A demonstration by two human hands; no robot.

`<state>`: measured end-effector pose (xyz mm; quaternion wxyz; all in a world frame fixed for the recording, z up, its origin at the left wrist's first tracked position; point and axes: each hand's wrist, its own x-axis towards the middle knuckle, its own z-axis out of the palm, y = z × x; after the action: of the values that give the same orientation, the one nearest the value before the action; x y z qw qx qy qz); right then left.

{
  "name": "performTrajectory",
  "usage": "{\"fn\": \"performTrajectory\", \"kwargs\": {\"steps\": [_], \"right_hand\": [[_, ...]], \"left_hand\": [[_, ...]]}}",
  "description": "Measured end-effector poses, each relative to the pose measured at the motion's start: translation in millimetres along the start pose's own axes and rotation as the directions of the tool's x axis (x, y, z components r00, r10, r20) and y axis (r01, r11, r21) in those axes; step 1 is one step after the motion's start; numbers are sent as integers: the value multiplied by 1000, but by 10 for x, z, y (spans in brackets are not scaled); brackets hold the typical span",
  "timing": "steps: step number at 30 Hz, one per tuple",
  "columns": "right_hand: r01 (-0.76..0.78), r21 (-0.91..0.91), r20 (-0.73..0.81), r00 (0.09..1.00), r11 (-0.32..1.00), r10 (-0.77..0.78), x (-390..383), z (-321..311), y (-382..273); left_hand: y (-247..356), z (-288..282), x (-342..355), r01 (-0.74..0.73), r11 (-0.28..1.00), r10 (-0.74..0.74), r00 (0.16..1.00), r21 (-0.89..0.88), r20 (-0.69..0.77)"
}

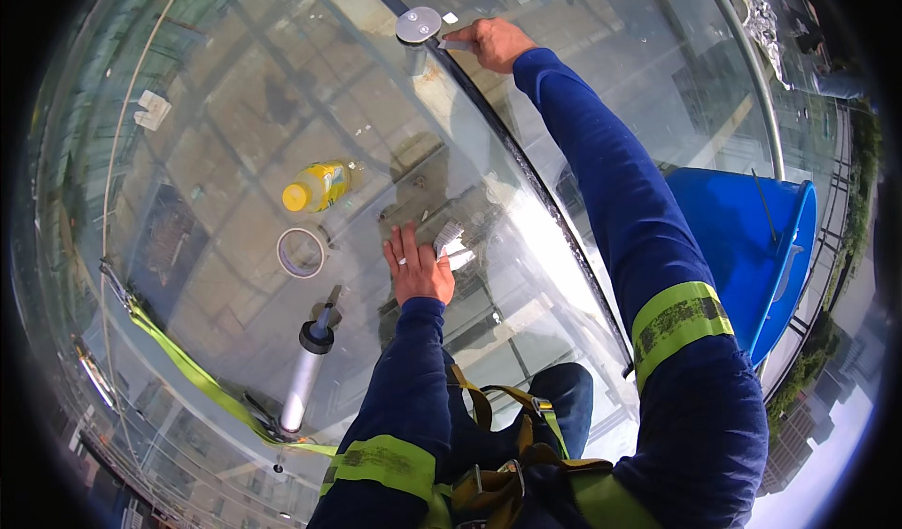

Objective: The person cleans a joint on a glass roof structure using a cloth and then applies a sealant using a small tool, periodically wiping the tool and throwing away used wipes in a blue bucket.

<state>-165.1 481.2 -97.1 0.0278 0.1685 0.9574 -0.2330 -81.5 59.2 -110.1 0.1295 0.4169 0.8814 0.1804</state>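
Observation:
My right hand [496,44] reaches far forward and pinches a small flat grey-white piece [457,46]. Its tip is at the edge of a round metal disc [418,25] with two fasteners, beside a black seam [512,144] in the glass. My left hand [420,264] lies on the glass with its fingers stretched out. Against its thumb side are crumpled white scraps [453,245]; whether the hand touches them I cannot tell. A small white bit shows by its fingers. Left of this hand lies a roll of tape [302,252].
A yellow-capped bottle [320,186] lies beyond the tape. Nearer me is a caulking gun [305,379], beside a yellow-green strap [193,369]. A blue bucket [728,247] stands at right, near a metal rail [759,87]. White paper [151,110] lies far left.

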Motion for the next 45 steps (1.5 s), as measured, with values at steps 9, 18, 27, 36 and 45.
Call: {"fn": "performTrajectory", "kwargs": {"steps": [9,18,27,36,45], "right_hand": [[22,-181,201,979,983,16,-1039,-115,-113],[-24,-173,286,955,985,74,-2098,-20,-122],[-133,-90,319,935,987,155,-3184,47,-148],[-269,-202,314,893,942,323,-4830,374,-86],[-248,-277,309,892,928,330,-6634,348,-36]], "left_hand": [[82,-103,9,-18,999,16,999,-33,-39],[39,-34,-44,-80,997,81,991,8,-102],[36,-10,-69,-95,995,100,985,43,-137],[42,76,-74,-167,981,185,961,100,-205],[189,190,-107,-245,966,259,932,85,-252]]}}
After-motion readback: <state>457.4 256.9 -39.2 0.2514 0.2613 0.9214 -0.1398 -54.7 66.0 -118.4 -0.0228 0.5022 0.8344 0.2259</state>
